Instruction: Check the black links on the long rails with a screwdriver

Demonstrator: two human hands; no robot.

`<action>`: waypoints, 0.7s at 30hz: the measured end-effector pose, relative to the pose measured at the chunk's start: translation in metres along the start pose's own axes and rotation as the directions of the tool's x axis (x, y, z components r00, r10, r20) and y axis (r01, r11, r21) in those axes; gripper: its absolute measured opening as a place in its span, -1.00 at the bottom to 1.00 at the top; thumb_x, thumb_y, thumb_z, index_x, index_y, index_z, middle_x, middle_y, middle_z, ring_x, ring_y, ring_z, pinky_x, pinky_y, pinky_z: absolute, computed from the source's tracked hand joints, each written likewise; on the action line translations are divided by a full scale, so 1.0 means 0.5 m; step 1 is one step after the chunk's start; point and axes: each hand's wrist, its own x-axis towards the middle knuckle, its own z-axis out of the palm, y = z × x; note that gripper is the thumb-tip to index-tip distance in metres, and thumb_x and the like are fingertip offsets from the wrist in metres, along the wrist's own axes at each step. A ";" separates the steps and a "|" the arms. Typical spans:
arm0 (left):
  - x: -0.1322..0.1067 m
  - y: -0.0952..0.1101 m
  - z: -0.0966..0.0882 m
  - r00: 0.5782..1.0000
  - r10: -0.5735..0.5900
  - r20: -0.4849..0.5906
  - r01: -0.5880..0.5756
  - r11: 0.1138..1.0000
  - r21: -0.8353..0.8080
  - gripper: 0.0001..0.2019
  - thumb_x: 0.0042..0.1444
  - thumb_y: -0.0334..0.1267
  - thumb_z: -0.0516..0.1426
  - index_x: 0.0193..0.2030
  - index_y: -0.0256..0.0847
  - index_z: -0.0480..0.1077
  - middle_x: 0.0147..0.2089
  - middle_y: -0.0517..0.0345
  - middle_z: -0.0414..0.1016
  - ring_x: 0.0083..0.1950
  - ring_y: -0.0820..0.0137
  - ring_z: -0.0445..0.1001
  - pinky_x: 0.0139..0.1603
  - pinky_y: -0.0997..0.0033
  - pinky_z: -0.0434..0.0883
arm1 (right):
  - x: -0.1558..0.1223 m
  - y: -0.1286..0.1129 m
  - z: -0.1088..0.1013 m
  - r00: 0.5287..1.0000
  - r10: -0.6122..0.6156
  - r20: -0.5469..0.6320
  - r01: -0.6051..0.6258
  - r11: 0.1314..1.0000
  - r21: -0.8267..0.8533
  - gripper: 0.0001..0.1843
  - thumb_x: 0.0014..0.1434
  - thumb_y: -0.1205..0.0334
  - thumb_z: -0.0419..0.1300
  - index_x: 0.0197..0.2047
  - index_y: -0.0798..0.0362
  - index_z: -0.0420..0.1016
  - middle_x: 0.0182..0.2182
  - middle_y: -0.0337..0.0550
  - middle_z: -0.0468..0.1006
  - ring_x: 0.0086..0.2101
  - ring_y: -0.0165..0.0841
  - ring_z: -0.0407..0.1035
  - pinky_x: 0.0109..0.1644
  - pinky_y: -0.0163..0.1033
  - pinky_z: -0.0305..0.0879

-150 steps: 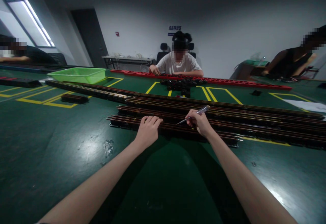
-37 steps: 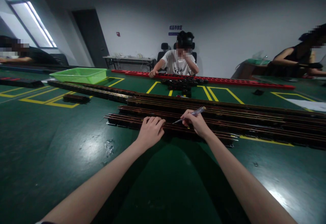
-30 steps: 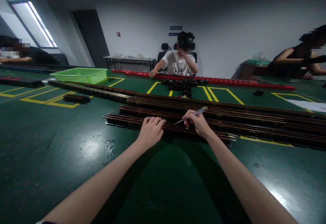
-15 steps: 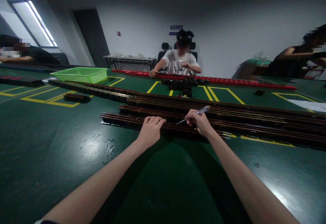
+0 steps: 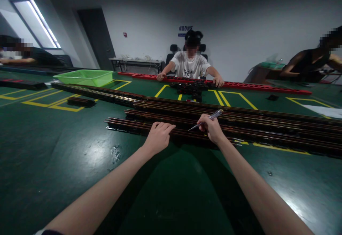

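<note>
Long dark strips [image 5: 128, 127] with thin coppery edges lie side by side across the table in front of me. My left hand [image 5: 159, 135] rests on the nearest strips, fingers stretched out flat over them. In my right hand [image 5: 211, 128] is a slim silver screwdriver-like tool [image 5: 216, 114], gripped like a pen. Its thin tip points down to the left, close above the strips and a little right of my left fingertips. Whether the tip touches them I cannot tell.
Beyond the strips a green basket [image 5: 85, 77] stands on the green table [image 5: 66, 149]. A long red rail [image 5: 245, 85] and a heap of black parts [image 5: 188, 88] lie before a co-worker [image 5: 191, 64] opposite. Other people sit far left and right.
My right hand and the tool have shifted slightly right. My left hand stays on the strips. The co-worker opposite has lowered one hand onto the red rail.
</note>
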 end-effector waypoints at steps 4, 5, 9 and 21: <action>0.000 0.000 -0.002 1.000 -0.002 0.013 0.002 1.000 -0.013 -0.59 0.09 -0.44 -0.09 0.07 -0.24 0.32 0.05 0.05 0.44 0.07 0.30 0.35 0.13 0.14 0.14 | -0.001 0.002 -0.001 0.999 -0.025 0.020 0.025 1.000 -0.013 -0.84 -0.15 0.27 0.10 -0.70 0.07 0.33 -0.79 -0.30 0.28 -0.73 -0.51 0.14 -0.66 -0.38 -0.02; 0.000 0.000 -0.002 1.000 0.000 0.015 0.000 1.000 -0.015 -0.60 0.09 -0.42 -0.08 0.07 -0.24 0.32 0.06 0.05 0.44 0.07 0.30 0.35 0.13 0.13 0.14 | 0.000 0.003 -0.002 0.999 -0.030 0.023 0.030 0.999 -0.015 -0.84 -0.14 0.27 0.10 -0.69 0.07 0.34 -0.79 -0.30 0.28 -0.72 -0.51 0.15 -0.66 -0.38 -0.01; 0.001 0.002 -0.003 1.000 0.001 0.017 -0.001 1.000 -0.014 -0.62 0.10 -0.34 -0.05 0.06 -0.25 0.32 0.05 0.03 0.44 0.06 0.28 0.35 0.13 0.13 0.14 | 0.002 0.009 -0.004 0.999 -0.030 0.025 0.031 0.999 -0.016 -0.84 -0.13 0.28 0.10 -0.68 0.07 0.34 -0.78 -0.31 0.28 -0.72 -0.51 0.15 -0.66 -0.39 0.00; 0.001 0.002 0.000 1.000 0.008 0.000 -0.008 1.000 0.018 -0.65 0.15 -0.21 -0.03 0.03 -0.25 0.33 0.02 0.03 0.44 0.04 0.26 0.36 0.08 0.14 0.18 | 0.002 0.008 -0.003 0.999 -0.042 0.027 0.042 0.999 -0.017 -0.84 -0.14 0.26 0.10 -0.68 0.08 0.32 -0.80 -0.32 0.28 -0.73 -0.52 0.14 -0.66 -0.40 0.00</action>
